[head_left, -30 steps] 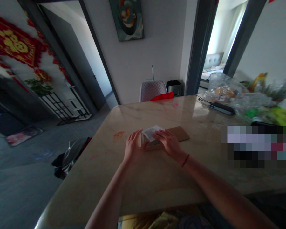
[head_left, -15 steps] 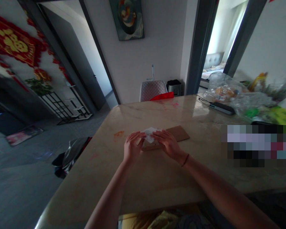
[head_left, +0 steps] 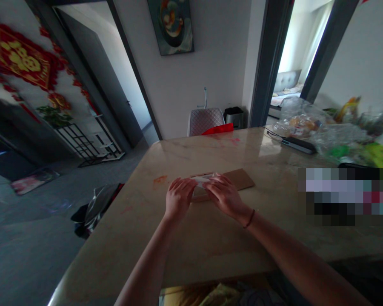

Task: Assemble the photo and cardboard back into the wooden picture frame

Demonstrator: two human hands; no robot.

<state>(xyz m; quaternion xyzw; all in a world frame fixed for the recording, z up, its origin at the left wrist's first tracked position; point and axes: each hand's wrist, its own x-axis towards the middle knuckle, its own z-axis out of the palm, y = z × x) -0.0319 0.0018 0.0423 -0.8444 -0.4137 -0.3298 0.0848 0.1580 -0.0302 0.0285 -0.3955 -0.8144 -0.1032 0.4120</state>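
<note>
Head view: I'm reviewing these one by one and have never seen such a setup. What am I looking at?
There is no machine here, only a person's bare left hand and right hand. One camera, worn on the head, looks forward and down, so the forearms enter from below. Between them, the hands hold a small white piece above a shallow box; their fingers hide its edges. A brown flap lies to the right; whether it joins the box is hidden. Farther right on the table are a dark device with a cord and clear plastic bags.
</note>
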